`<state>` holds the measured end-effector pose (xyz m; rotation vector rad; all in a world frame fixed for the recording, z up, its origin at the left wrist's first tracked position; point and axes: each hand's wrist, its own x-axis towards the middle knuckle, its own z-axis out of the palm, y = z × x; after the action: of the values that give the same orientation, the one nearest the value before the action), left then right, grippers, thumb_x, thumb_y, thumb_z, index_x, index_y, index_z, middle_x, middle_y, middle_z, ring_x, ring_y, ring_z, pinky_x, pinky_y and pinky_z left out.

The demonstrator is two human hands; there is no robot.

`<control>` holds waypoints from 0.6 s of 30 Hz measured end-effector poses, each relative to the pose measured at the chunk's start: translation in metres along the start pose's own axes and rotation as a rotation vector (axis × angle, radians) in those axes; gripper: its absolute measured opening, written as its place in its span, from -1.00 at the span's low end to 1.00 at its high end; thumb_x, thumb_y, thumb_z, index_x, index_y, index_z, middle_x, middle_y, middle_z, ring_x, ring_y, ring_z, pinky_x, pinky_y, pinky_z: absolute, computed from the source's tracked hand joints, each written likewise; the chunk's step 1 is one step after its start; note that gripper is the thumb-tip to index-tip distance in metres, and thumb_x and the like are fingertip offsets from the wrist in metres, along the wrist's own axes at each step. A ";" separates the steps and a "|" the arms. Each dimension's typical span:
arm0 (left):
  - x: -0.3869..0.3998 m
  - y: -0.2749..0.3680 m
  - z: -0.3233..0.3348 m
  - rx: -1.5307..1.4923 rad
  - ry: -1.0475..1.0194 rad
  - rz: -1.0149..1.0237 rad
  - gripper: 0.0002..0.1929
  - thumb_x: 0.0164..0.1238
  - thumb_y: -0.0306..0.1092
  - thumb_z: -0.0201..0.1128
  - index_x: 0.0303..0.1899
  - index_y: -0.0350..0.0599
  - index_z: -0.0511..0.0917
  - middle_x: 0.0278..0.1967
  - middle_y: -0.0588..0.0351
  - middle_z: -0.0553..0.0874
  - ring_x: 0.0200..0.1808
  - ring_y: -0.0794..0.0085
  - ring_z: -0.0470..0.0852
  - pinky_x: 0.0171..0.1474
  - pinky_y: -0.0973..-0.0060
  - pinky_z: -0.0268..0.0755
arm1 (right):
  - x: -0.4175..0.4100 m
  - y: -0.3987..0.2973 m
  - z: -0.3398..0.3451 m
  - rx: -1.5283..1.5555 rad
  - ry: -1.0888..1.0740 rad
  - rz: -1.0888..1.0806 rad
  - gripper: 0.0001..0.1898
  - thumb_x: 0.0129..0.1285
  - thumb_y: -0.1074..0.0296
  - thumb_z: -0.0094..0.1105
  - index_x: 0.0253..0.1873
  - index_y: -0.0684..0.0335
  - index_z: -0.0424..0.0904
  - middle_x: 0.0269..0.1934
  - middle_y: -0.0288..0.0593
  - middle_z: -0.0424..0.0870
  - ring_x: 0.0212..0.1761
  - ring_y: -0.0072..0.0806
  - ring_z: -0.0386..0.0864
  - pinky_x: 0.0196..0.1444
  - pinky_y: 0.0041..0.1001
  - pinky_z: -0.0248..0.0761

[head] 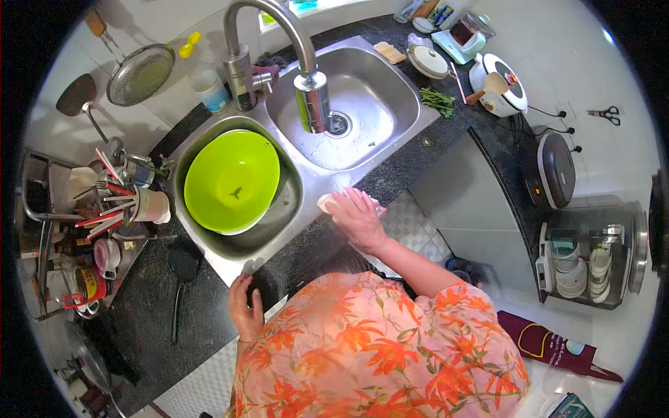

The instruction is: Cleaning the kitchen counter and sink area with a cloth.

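Note:
My right hand [361,225] presses a folded pink-and-white cloth [326,202] against the front rim of the steel double sink [290,151], by the dark speckled countertop. At the counter's front edge, my left hand [244,309] holds nothing, its thumb apart from the fingers. A lime-green plastic basin [230,180] sits tilted in the left bowl, with a small green leaf [235,193] inside it. Over the right bowl [360,94] reaches a gooseneck faucet [312,102]. A black spatula [180,277] lies on the countertop left of my left hand.
Cut green stems [438,102] lie right of the sink, near a white electric cooker [499,86] and a dark electric appliance [555,170]. A clear bottle [210,90] stands behind the faucet. On the left, a utensil holder [151,205] bristles with chopsticks; a strainer [141,74] hangs above.

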<state>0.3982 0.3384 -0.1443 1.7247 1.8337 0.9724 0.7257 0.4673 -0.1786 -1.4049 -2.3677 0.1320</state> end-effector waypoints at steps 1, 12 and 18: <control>0.001 0.003 0.002 -0.011 -0.031 0.004 -0.69 0.31 -0.54 0.23 0.08 -0.24 0.58 0.13 -0.16 0.60 0.19 0.01 0.56 0.27 0.25 0.38 | 0.001 0.003 0.003 -0.001 0.003 0.008 -0.54 0.32 0.31 0.09 0.33 0.05 0.45 0.34 -0.08 0.42 0.42 -0.06 0.30 0.39 0.01 0.13; 0.025 0.024 0.044 -0.002 0.051 -0.108 -0.71 0.32 -0.63 0.19 0.05 -0.25 0.57 0.11 -0.11 0.61 0.15 0.09 0.60 0.22 0.30 0.43 | 0.085 0.135 -0.033 0.076 0.355 0.216 -0.82 0.29 0.39 0.04 -0.06 0.21 0.56 -0.20 -0.09 0.63 -0.02 -0.12 0.55 0.02 -0.09 0.37; 0.065 0.079 0.107 -0.011 -0.031 -0.111 -0.72 0.33 -0.62 0.18 0.06 -0.26 0.57 0.12 -0.10 0.61 0.16 0.10 0.58 0.24 0.31 0.40 | -0.011 0.116 -0.019 0.197 0.041 -0.266 -0.56 0.22 0.37 0.10 0.23 0.05 0.55 0.29 -0.18 0.50 0.36 -0.21 0.40 0.26 -0.09 0.19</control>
<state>0.5211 0.4210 -0.1470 1.6039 1.8796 0.9042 0.8337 0.5129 -0.1958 -0.9853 -2.4070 0.2533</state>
